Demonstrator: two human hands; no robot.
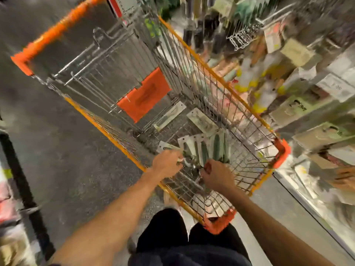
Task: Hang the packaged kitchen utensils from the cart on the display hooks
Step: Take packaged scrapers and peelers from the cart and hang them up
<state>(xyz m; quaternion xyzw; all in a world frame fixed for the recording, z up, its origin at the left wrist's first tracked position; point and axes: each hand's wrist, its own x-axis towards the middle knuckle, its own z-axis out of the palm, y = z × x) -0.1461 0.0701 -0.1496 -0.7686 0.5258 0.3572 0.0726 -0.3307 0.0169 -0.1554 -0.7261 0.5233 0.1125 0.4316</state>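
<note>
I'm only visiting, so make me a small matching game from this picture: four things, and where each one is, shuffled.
1. packs
2. flap
3. hooks
4. left hand

A. right of the cart
B. reaching into the cart
C. lying on the cart floor
D. orange, at the cart's far end

Pairs: 1-C, 2-D, 3-A, 4-B

head view | looks steeply down, forward | close over cart (240,96) | display at right
</note>
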